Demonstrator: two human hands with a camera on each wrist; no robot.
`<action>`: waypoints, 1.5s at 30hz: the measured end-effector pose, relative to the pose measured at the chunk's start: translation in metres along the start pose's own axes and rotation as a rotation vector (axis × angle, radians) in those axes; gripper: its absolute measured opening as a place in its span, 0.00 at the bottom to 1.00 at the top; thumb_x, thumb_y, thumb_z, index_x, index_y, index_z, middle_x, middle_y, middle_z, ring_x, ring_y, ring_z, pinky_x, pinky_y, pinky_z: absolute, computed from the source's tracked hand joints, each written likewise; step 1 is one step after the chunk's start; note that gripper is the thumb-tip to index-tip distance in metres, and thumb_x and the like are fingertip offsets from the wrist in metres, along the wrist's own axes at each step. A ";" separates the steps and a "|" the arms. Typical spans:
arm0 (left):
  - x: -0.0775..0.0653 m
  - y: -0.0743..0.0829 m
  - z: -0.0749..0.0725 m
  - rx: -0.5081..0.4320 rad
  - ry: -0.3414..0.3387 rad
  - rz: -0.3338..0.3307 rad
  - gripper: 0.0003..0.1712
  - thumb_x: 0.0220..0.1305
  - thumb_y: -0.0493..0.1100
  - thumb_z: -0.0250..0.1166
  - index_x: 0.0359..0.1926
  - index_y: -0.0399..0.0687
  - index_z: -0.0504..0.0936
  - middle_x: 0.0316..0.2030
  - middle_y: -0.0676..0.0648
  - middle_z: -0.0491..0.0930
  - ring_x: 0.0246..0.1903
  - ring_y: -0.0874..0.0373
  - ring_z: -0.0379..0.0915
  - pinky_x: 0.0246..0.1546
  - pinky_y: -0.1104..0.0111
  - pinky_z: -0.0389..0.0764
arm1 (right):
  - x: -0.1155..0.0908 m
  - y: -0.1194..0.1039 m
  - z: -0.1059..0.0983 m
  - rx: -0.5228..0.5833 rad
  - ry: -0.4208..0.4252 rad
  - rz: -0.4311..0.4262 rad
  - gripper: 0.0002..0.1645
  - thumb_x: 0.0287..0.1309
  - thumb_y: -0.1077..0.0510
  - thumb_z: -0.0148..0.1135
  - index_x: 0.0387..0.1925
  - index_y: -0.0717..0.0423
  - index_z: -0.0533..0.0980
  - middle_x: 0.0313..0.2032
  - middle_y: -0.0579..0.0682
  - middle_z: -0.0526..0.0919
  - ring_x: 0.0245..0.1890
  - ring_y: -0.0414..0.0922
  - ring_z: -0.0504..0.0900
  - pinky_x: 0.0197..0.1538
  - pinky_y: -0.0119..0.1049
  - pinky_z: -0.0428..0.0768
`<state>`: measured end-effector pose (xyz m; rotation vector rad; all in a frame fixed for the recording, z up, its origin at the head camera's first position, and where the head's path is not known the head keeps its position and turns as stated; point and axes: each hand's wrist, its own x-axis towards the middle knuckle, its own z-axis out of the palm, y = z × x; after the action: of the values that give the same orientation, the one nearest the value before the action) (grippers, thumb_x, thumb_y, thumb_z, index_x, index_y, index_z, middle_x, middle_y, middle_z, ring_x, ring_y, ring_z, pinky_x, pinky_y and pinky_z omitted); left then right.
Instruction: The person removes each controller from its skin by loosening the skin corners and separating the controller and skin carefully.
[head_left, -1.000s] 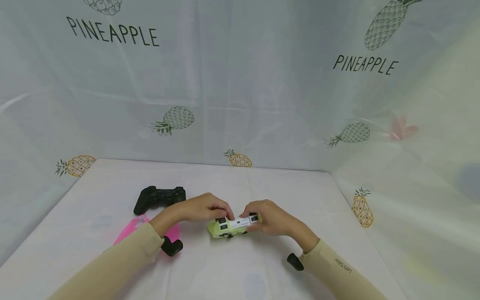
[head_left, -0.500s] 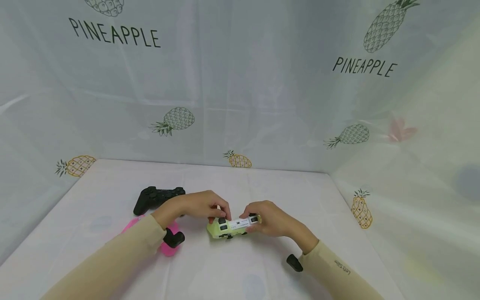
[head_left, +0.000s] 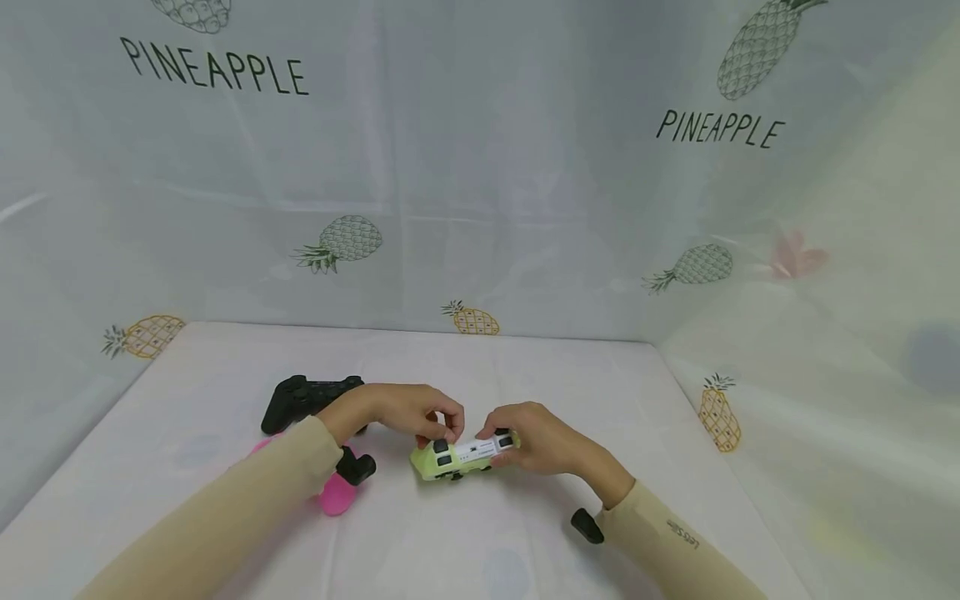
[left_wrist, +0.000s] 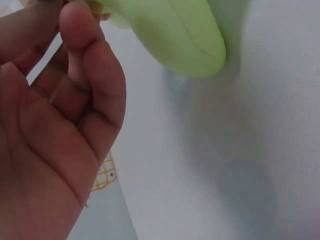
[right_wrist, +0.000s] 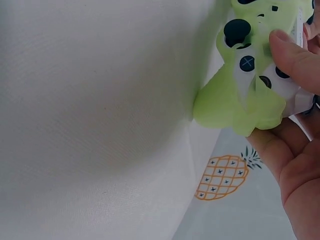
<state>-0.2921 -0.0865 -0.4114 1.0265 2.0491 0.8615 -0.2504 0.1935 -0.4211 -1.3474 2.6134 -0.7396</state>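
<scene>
Head view, back edge: white cloth-covered table [head_left: 420, 550] meets a pineapple-print curtain [head_left: 480, 167]
Right room: cloth runs on past my right hand [head_left: 540, 437] to the side edge
Left room: black plastic gamepad [head_left: 287, 407] and bright-pink rounded piece [head_left: 339, 498] lie close by my beige left sleeve [head_left: 225, 492]
Table middle: white gamepad [head_left: 476, 451] in soft pale-green cover [head_left: 426, 467], shoulder buttons up, between both hands
Left hand [head_left: 416, 408]: arched, pinching the cover near its left end
Right grip: fingers curled round the white gamepad's right end, thumb across its face
</scene>
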 end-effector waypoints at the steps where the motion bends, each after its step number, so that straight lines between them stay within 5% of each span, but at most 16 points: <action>1: 0.001 0.000 0.000 -0.015 -0.014 -0.003 0.05 0.79 0.40 0.63 0.41 0.54 0.82 0.38 0.56 0.82 0.28 0.61 0.77 0.38 0.62 0.82 | 0.000 0.000 0.000 -0.002 -0.002 -0.002 0.18 0.56 0.59 0.82 0.46 0.48 0.84 0.45 0.37 0.88 0.43 0.33 0.82 0.50 0.33 0.81; 18: 0.002 0.009 -0.016 0.049 -0.119 -0.054 0.05 0.77 0.40 0.65 0.43 0.56 0.85 0.42 0.57 0.81 0.20 0.56 0.69 0.27 0.70 0.73 | 0.003 -0.005 -0.001 -0.030 -0.004 -0.007 0.18 0.55 0.61 0.83 0.45 0.49 0.85 0.44 0.37 0.88 0.41 0.32 0.81 0.47 0.30 0.80; 27: 0.011 0.012 -0.013 0.075 -0.170 -0.037 0.05 0.79 0.39 0.63 0.41 0.53 0.80 0.36 0.57 0.77 0.23 0.63 0.69 0.30 0.72 0.72 | 0.000 -0.005 0.000 -0.043 0.000 0.005 0.19 0.53 0.61 0.84 0.45 0.48 0.85 0.44 0.36 0.88 0.42 0.32 0.82 0.49 0.30 0.81; 32: 0.009 0.004 -0.008 -0.006 -0.146 -0.002 0.06 0.81 0.43 0.59 0.41 0.54 0.78 0.32 0.56 0.74 0.24 0.61 0.67 0.33 0.71 0.70 | 0.001 -0.003 -0.002 -0.064 -0.003 -0.009 0.18 0.54 0.62 0.83 0.46 0.49 0.86 0.44 0.37 0.88 0.43 0.32 0.82 0.50 0.31 0.81; 45: -0.021 -0.014 -0.012 -0.156 -0.011 0.044 0.06 0.83 0.45 0.57 0.45 0.50 0.76 0.21 0.55 0.62 0.23 0.60 0.58 0.32 0.69 0.64 | 0.005 0.000 -0.010 -0.034 -0.022 0.032 0.17 0.55 0.60 0.82 0.46 0.50 0.86 0.45 0.39 0.89 0.42 0.32 0.83 0.49 0.32 0.82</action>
<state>-0.2973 -0.1139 -0.4097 0.9917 1.9231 1.0191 -0.2562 0.1931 -0.4120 -1.3121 2.6353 -0.6747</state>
